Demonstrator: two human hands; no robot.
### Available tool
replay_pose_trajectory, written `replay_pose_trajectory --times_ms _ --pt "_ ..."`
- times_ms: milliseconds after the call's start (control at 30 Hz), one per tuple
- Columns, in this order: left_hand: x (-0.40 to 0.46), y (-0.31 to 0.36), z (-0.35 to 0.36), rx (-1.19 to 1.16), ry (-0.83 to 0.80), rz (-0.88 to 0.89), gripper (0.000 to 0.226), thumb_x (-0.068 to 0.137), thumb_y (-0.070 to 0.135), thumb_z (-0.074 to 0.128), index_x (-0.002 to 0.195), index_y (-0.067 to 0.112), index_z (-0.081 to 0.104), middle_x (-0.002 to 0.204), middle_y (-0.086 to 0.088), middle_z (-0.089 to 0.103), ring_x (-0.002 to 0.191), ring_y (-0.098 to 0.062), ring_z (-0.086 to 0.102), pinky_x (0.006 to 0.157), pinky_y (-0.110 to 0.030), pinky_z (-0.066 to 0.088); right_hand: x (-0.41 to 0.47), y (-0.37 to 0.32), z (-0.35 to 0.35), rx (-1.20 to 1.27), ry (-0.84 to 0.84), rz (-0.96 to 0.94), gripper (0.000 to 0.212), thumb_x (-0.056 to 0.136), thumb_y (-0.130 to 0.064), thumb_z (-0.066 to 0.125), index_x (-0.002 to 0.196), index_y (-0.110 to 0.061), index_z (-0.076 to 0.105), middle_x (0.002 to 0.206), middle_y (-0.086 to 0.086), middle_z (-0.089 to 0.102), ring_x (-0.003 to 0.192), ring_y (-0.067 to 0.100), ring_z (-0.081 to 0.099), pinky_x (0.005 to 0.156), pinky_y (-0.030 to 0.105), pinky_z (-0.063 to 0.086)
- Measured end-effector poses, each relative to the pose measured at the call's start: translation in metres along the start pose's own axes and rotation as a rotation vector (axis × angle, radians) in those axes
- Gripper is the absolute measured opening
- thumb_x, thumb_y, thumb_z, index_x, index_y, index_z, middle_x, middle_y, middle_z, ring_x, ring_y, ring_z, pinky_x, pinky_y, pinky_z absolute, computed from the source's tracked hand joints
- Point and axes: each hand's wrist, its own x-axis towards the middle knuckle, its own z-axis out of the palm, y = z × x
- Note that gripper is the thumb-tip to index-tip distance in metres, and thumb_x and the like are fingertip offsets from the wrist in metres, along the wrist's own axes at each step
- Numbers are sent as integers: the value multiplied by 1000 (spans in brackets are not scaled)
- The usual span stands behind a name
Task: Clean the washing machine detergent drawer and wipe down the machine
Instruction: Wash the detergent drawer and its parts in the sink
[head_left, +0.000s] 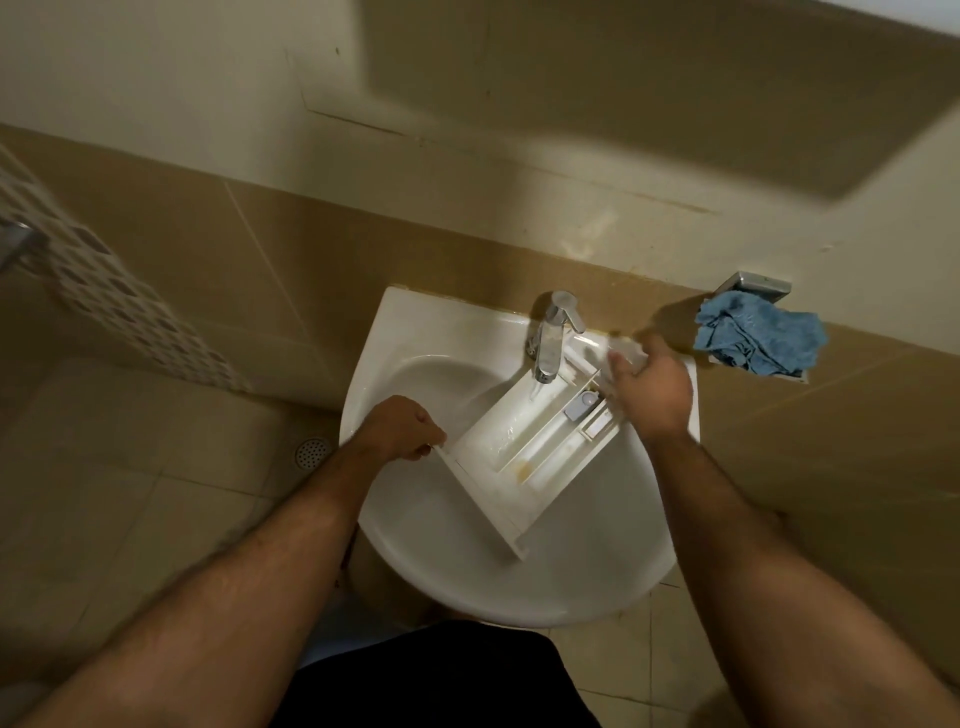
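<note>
Detergent drawer (524, 447) under faucet (553, 332), left hand (402, 428) pinching its front; right hand (649, 387) gripping far end

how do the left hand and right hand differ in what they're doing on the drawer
The left hand pinches the drawer at its front panel corner, low in the sink; the right hand is at the drawer's far end beside the tap. The left looks sharp, the right's fingers are blurred. Both touch the drawer.
</note>
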Motion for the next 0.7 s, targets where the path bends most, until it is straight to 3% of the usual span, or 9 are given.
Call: replay_pose_trajectory --times_ms 33,100,167,233,400,567,700 --pt "0 0 -1 -9 -2 -6 18 77 13 78 87 0 72 88 -17 71 83 -27 69 75 -31 59 -11 5 2 92 78 90 57 89 -49 61 133 -14 50 124 9 63 110 29 62 92 39 51" --pt "0 3 -3 4 -12 -8 21 78 14 78 91 -2 72 89 -16 70 81 -25 69 70 -28 59 -35 10 12 358 48 353 67 87 -54 63 136 -13 41 124 13 60 108 32 62 91 44 52" --pt "0 6 -5 45 -35 -10 23 80 16 77 93 -1 71 88 -14 70 75 -20 66 65 -24 56 -63 10 25 658 -89 516 54 90 -52 60 127 -18 38 113 7 61 94 27 65 76 48 58" --pt "1 9 -9 86 -64 -16 25 81 20 76 94 0 71 88 -12 69 74 -18 64 68 -25 56 -81 8 34 833 -166 530 35 98 -42 53 124 -23 39 105 -1 60 88 19 64 67 43 58" --pt "2 17 -11 146 -97 24 22 86 26 72 95 5 69 93 -8 71 77 -16 65 77 -32 56 -74 13 36 678 -140 476 31 98 -41 50 126 -28 51 117 5 65 99 27 65 76 54 59" --pt "2 25 -5 65 -122 82 25 88 31 68 98 9 66 100 -8 68 84 -19 66 75 -32 55 -69 9 22 594 -255 488 23 100 -37 48 117 -24 56 102 9 67 90 32 68 71 56 59" --pt "1 34 -2 -41 -158 98 27 93 31 60 106 8 66 104 -10 69 83 -21 67 71 -29 53 -71 -2 33 532 -378 441 27 101 -37 48 114 -16 60 99 11 69 81 28 67 61 35 55"
